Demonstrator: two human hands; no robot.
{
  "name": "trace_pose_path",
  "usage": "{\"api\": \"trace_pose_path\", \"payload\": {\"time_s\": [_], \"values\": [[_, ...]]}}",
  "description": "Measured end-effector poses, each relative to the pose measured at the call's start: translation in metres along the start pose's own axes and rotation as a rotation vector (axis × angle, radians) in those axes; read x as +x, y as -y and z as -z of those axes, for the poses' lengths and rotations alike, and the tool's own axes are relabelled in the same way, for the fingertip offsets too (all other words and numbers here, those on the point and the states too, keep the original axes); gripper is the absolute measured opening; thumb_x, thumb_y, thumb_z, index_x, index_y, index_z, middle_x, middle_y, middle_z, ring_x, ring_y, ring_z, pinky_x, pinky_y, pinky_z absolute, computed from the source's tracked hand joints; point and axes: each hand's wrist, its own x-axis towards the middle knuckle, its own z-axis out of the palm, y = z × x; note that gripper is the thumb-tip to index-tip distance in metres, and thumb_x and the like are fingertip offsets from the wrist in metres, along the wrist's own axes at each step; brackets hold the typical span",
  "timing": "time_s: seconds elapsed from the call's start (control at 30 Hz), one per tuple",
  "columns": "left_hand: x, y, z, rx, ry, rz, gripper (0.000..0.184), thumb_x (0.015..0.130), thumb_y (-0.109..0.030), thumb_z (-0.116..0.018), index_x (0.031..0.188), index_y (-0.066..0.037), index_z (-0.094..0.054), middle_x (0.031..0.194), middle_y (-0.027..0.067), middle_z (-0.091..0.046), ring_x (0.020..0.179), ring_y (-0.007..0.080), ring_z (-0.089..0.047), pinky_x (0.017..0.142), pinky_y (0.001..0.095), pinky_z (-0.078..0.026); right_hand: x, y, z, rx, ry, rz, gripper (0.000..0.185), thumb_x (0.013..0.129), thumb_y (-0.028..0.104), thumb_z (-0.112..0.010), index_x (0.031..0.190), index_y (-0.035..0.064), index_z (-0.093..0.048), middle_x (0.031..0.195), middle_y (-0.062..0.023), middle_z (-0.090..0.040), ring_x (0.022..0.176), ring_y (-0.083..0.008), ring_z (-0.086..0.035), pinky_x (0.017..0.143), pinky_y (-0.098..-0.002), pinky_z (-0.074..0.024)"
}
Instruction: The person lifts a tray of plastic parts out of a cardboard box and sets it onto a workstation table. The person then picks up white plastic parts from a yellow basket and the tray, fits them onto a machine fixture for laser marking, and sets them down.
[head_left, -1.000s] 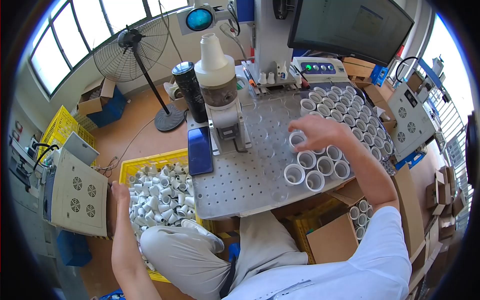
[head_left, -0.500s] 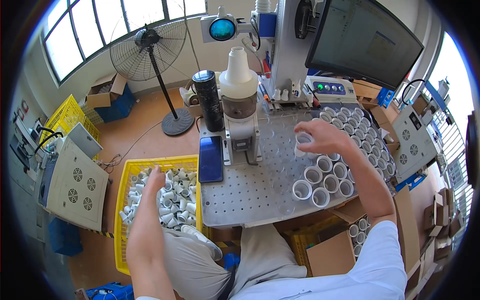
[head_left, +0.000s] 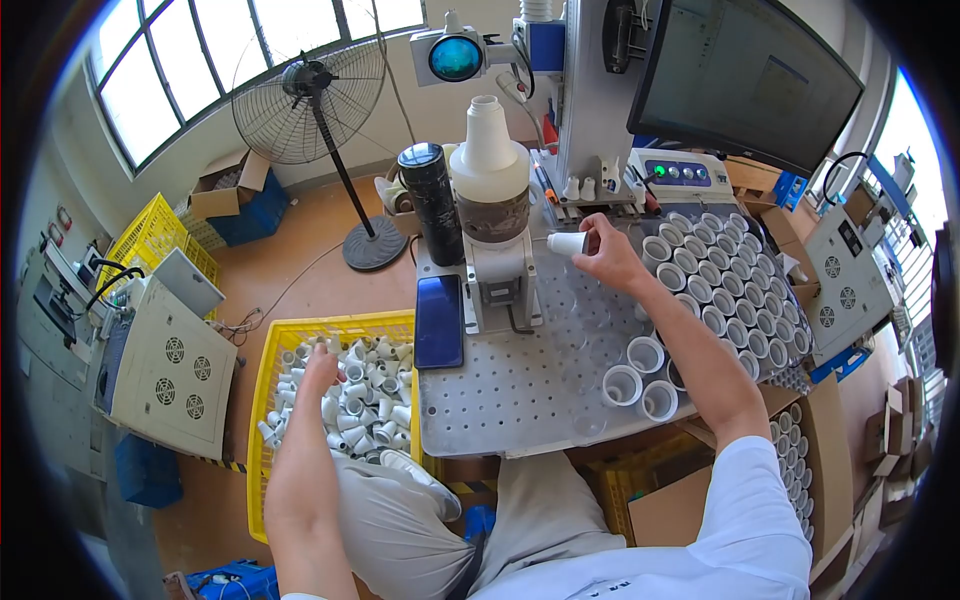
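Note:
My right hand [head_left: 612, 258] grips a white plastic cup [head_left: 568, 243], tipped on its side with its narrow end pointing left, above the perforated metal table [head_left: 500, 400]. Directly left of it stands the machine's holder, bearing a white stepped cone [head_left: 488, 140]. Over at the yellow crate [head_left: 262, 430], my left hand [head_left: 322, 368] reaches in among loose white fittings [head_left: 375, 400]; its fingers are too unclear to read. Upright white cups [head_left: 622, 385] stand near the table's front right, partly covered by my right forearm. Several rows of such cups [head_left: 735, 285] fill the right side.
A phone [head_left: 438, 322] and a black cylinder [head_left: 432, 205] sit left of the holder. Overhead hangs a lens head [head_left: 455, 58]; a monitor [head_left: 750, 85] is at the back right. A cardboard box [head_left: 825, 460] with more cups stands right, below the table.
My right hand has moved back and left toward the holder, turning the cup from upright onto its side. My left hand stays in the crate. The whole view has shifted slightly.

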Motion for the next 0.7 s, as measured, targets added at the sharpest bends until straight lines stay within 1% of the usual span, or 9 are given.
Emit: {"api": "trace_pose_path", "payload": {"time_s": [0.07, 0.1, 0.17, 0.27, 0.3, 0.37, 0.47, 0.6, 0.7], "values": [[0.016, 0.022, 0.000, 0.276, 0.018, -0.245, 0.023, 0.088, -0.005, -0.040, 0.106, 0.007, -0.047, 0.087, 0.0182, -0.057, 0.054, 0.0232, -0.065, 0.045, 0.0342, -0.049, -0.002, 0.004, 0.003, -0.007, 0.009, -0.007, 0.051, 0.067, 0.018, -0.072, 0.109, 0.0010, -0.048, 0.080, -0.0147, -0.060, 0.074, -0.0257, -0.061, 0.073, -0.0363, -0.0488], [0.012, 0.016, -0.001, 0.275, 0.021, -0.242, 0.023, 0.088, -0.005, -0.040, 0.106, 0.007, -0.047, 0.087, 0.0182, -0.057, 0.054, 0.0232, -0.065, 0.045, 0.0342, -0.049, -0.003, 0.005, 0.003, -0.018, 0.018, 0.001, 0.050, 0.067, 0.018, -0.071, 0.107, 0.0014, -0.047, 0.080, -0.0150, -0.060, 0.074, -0.0261, -0.061, 0.072, -0.0364, -0.0488], [-0.004, -0.007, -0.001, 0.131, 0.064, -0.052, 0.021, 0.091, -0.004, -0.039, 0.104, 0.009, -0.050, 0.097, 0.0162, -0.052, 0.055, 0.0222, -0.065, 0.045, 0.0344, -0.050, -0.005, 0.007, 0.003, -0.025, 0.027, 0.007, 0.048, 0.067, 0.017, -0.071, 0.106, 0.0018, -0.046, 0.080, -0.0154, -0.060, 0.074, -0.0266, -0.061, 0.072, -0.0365, -0.0487], [0.001, -0.001, 0.000, -0.012, 0.034, 0.030, 0.021, 0.092, -0.005, -0.039, 0.104, 0.009, -0.050, 0.097, 0.0158, -0.052, 0.055, 0.0215, -0.065, 0.045, 0.0342, -0.050, -0.006, 0.012, 0.005, -0.047, 0.023, -0.008, 0.046, 0.068, 0.017, -0.070, 0.103, 0.0020, -0.046, 0.080, -0.0154, -0.060, 0.074, -0.0268, -0.061, 0.072, -0.0366, -0.0488], [-0.003, -0.002, 0.001, -0.013, 0.033, 0.030, 0.021, 0.092, -0.005, -0.039, 0.104, 0.009, -0.050, 0.097, 0.0158, -0.052, 0.055, 0.0215, -0.065, 0.045, 0.0342, -0.050, -0.006, 0.013, 0.006, -0.041, 0.020, -0.023, 0.045, 0.068, 0.017, -0.071, 0.102, 0.0019, -0.046, 0.080, -0.0155, -0.060, 0.073, -0.0264, -0.062, 0.072, -0.0363, -0.0489], [-0.010, -0.004, 0.003, 0.057, 0.016, -0.056, 0.022, 0.091, -0.008, -0.040, 0.106, 0.007, -0.047, 0.088, 0.0173, -0.057, 0.054, 0.0220, -0.065, 0.046, 0.0335, -0.049, -0.007, 0.013, 0.006, -0.034, 0.016, -0.038, 0.044, 0.068, 0.017, -0.071, 0.101, 0.0019, -0.046, 0.079, -0.0156, -0.061, 0.073, -0.0260, -0.062, 0.071, -0.0360, -0.0490], [-0.012, -0.006, 0.004, 0.013, -0.007, 0.011, 0.024, 0.089, -0.008, -0.039, 0.108, 0.005, -0.045, 0.084, 0.0182, -0.059, 0.054, 0.0221, -0.065, 0.047, 0.0336, -0.049, -0.008, 0.011, 0.007, -0.007, 0.003, -0.022, 0.041, 0.069, 0.018, -0.072, 0.098, 0.0019, -0.047, 0.078, -0.0154, -0.061, 0.072, -0.0250, -0.062, 0.070, -0.0349, -0.0490], [-0.009, -0.003, 0.005, 0.054, -0.019, -0.002, 0.025, 0.087, -0.007, -0.038, 0.107, 0.005, -0.046, 0.084, 0.0183, -0.060, 0.053, 0.0221, -0.064, 0.047, 0.0344, -0.049, -0.008, 0.007, 0.007, -0.019, 0.002, -0.016, 0.038, 0.070, 0.020, -0.073, 0.092, 0.0022, -0.048, 0.078, -0.0142, -0.061, 0.072, -0.0236, -0.062, 0.068, -0.0336, -0.0488], [-0.012, -0.006, 0.005, 0.045, -0.013, 0.013, 0.026, 0.085, -0.007, -0.039, 0.107, 0.004, -0.046, 0.080, 0.0177, -0.061, 0.053, 0.0222, -0.064, 0.047, 0.0348, -0.048, -0.008, 0.005, 0.007, -0.024, 0.002, -0.015, 0.037, 0.071, 0.021, -0.074, 0.090, 0.0024, -0.049, 0.078, -0.0134, -0.061, 0.072, -0.0231, -0.062, 0.069, -0.0334, -0.0486]]}}
